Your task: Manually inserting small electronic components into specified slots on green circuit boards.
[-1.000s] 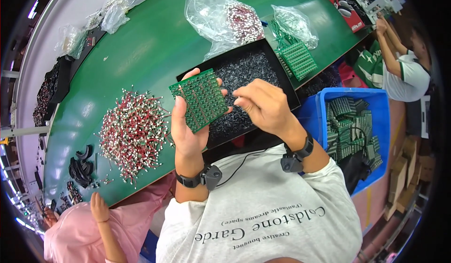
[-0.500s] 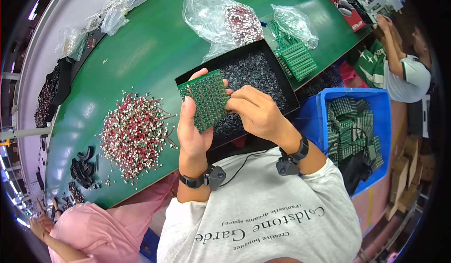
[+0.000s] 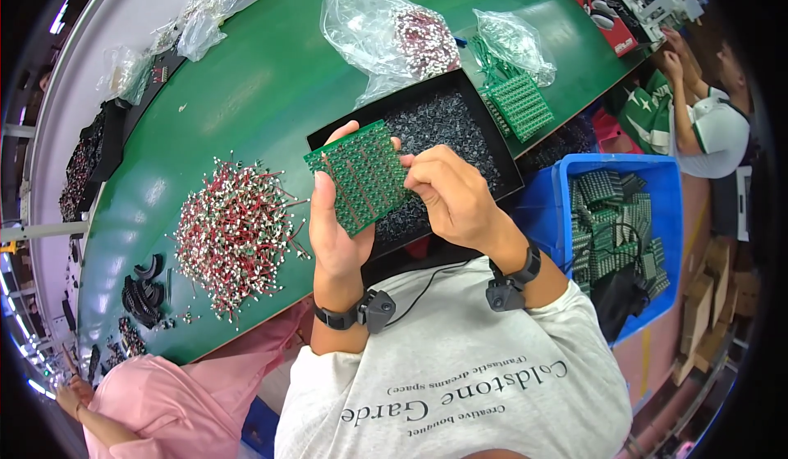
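Note:
A green circuit board panel [image 3: 359, 176], covered with rows of small parts, is held up in my left hand [image 3: 335, 233]. The thumb presses its left edge and fingertips show behind its far and right edges. My right hand [image 3: 454, 192] is closed in a pinch at the panel's right edge; anything between those fingertips is too small or hidden to make out. Beneath both hands stands a black tray [image 3: 502, 159] of many small dark and clear pieces [image 3: 447, 131]. A heap of red wires with white connectors [image 3: 234, 237] lies on the table to the left.
Right of me, a blue bin [image 3: 669, 213] holds stacked boards. More green panels [image 3: 521, 106] and plastic bags [image 3: 361, 24] lie beyond the tray on the green table [image 3: 246, 90]. Co-workers sit at left, in a pink top [image 3: 164, 401], and at far right, in a white top [image 3: 712, 135].
The panel has tilted slightly in my left hand and faces up more squarely. My right hand has shifted a little to the right, still pinched beside the panel's edge.

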`<move>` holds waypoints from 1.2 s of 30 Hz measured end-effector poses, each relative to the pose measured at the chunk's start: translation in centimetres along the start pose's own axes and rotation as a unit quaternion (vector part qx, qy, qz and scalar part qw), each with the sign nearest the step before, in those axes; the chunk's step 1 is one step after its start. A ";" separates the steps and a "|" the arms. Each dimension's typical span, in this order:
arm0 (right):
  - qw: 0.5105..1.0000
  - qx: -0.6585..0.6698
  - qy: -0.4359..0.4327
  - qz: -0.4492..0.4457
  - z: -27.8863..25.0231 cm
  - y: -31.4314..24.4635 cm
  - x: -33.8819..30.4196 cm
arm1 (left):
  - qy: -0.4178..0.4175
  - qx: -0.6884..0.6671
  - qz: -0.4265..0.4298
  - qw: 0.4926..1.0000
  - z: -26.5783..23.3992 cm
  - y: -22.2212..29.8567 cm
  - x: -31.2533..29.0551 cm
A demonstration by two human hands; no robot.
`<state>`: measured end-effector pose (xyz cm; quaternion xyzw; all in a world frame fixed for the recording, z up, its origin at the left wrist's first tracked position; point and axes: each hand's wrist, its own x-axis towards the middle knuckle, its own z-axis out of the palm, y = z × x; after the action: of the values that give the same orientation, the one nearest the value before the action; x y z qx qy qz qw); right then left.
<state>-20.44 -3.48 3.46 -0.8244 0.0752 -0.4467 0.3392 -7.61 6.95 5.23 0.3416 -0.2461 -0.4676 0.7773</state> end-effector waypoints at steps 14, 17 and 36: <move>0.997 -0.072 0.026 0.030 -1.0 0.6 0.2 | 0.017 -0.006 0.006 1.000 -1.1 0.6 -0.2; 0.988 -0.145 -0.022 0.044 -1.6 0.8 0.4 | 0.021 0.000 0.005 1.000 -0.9 0.6 -0.1; 0.996 -0.059 0.073 -0.010 -0.1 -1.5 0.6 | 0.038 -0.052 0.012 0.998 -1.6 -0.3 0.1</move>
<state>-20.42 -2.63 4.80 -0.8088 0.1178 -0.5041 0.2791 -6.64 7.27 4.03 0.3153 -0.1960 -0.4575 0.8080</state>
